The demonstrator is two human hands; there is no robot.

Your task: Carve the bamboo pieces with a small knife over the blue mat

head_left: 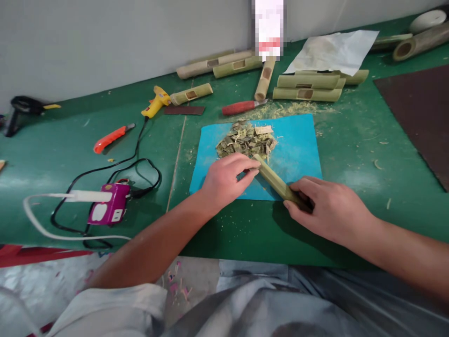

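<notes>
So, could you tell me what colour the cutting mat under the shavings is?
The cutting mat is plain light blue, seen best in the head view.

Left hand (224, 180), right hand (328, 208) grip bamboo stick (275, 180) over blue mat (298, 145)

A plain pale grey wall (105, 42) runs across 12 o'clock behind the green-covered tabletop (351, 154). A dark brown sheet (421, 112) lies at 2 o'clock. Soft light sheens the green at 9 o'clock.

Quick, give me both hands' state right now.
Left hand: closed on the far end of the bamboo stick.
Right hand: closed on its near end.
</notes>
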